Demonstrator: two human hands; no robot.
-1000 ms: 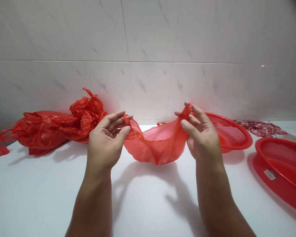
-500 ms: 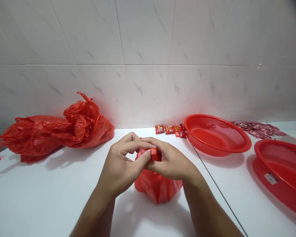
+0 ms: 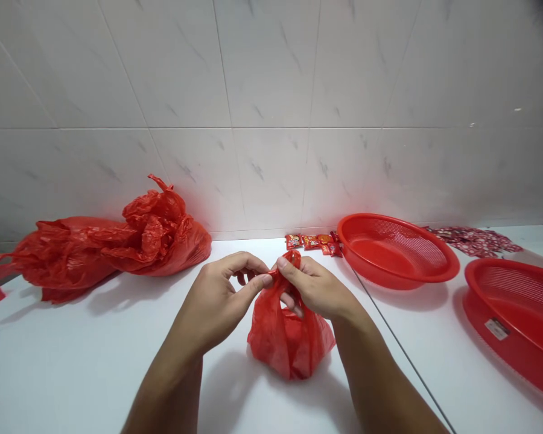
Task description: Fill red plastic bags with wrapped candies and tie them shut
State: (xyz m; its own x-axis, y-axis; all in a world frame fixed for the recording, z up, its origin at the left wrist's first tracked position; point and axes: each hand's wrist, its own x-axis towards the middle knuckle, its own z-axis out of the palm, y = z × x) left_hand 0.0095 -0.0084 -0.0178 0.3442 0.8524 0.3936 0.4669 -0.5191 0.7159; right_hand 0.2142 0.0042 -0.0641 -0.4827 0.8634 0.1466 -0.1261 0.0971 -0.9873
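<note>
A small red plastic bag (image 3: 276, 337) rests on the white table, its handles pulled up between both hands. My left hand (image 3: 228, 295) pinches a handle end between thumb and forefinger, coming in from the left. My right hand (image 3: 317, 286) grips the upper handles, its thumb on top and other fingers behind the plastic. An opening shows below the gathered part. What lies inside the bag is hidden.
Two full red plastic bags (image 3: 163, 241) lean together at the back left. Small red snack packets (image 3: 311, 242) lie near the wall. On the right stand a red basket (image 3: 398, 280), a second red basket (image 3: 484, 301), and patterned red packets (image 3: 479, 241). A seam crosses the table.
My hands have moved slightly apart, and the handles now stand up between my fingers. The bag's opening has come into view. The camera has tilted slightly up.
</note>
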